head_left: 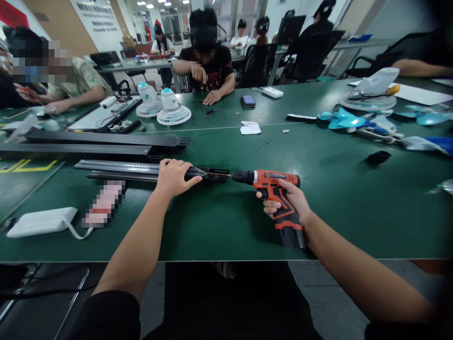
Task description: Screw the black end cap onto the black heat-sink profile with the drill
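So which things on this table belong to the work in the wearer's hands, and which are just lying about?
In use:
- orange drill, held in the right hand
- long black bar, under the left hand, its end facing the drill

Seemingly just lying about:
- white fans
- blue fan blades
- paper scrap
- black strips behind, untouched, though possibly related

This looks like an assembly workshop in an office space: people [222, 61] sit around a green-topped worktable [219, 231] with white fans [173, 114], loose turquoise fan blades [341, 118] and a cordless drill [271, 181], while black office chairs [260, 63], a lettered wall panel [97, 21] and ceiling lights [150, 6] show in the room behind
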A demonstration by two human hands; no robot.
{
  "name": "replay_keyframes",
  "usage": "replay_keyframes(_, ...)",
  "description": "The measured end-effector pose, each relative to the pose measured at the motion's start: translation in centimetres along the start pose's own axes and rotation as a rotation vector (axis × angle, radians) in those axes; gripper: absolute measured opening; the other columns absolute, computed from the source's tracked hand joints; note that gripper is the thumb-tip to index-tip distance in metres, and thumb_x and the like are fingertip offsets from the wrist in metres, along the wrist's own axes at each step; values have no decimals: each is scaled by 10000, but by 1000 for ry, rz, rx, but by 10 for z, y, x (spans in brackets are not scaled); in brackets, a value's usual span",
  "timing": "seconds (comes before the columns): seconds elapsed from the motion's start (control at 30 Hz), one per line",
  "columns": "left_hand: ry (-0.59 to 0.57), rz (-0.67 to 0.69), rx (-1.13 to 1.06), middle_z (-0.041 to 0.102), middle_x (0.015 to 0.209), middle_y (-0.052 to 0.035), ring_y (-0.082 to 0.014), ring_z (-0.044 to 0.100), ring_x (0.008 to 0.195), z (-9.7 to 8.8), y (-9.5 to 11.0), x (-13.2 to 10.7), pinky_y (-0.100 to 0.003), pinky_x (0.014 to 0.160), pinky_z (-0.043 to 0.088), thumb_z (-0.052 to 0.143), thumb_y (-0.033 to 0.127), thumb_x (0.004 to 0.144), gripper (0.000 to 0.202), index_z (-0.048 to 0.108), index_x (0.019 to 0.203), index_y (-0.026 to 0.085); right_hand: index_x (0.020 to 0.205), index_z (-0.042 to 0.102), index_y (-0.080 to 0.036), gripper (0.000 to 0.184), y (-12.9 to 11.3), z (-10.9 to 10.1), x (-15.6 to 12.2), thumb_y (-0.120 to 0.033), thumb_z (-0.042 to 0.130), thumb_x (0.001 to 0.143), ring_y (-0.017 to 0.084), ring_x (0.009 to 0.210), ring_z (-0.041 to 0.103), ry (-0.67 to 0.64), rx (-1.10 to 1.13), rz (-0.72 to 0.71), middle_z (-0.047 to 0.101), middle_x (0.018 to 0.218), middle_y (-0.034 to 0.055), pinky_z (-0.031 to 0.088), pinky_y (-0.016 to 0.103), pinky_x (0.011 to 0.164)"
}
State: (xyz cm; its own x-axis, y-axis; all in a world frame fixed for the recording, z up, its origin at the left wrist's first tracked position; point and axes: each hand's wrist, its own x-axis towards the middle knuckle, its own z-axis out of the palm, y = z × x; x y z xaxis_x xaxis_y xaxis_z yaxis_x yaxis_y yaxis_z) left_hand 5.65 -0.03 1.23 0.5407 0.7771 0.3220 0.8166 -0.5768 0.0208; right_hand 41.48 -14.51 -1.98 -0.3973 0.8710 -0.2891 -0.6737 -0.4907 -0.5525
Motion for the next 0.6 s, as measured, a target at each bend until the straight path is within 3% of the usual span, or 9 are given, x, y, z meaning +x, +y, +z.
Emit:
replay_keyframes(0.17, -27, -11, 8, 742, 1139, -114, -336, 627, 1095, 0, -1, 1, -513, 1045, 361, 470, 722, 969, 562, 701, 1155, 245, 1202, 600, -173, 458, -1, -1, 0, -494, 684, 886, 141, 505, 541, -34, -31, 11, 726, 741, 42, 512, 267, 450)
replay_keyframes(0.6, -40, -5, 34, 738, 1086, -121, -338, 636, 1051, 0, 0, 2, -495, 977, 407, 451, 726, 973, 575, 681, 1124, 221, 1207, 598, -159, 446, 0, 2, -1, -480, 642, 901, 139, 486, 524, 23, -5, 5, 735, 784, 74, 515, 278, 427)
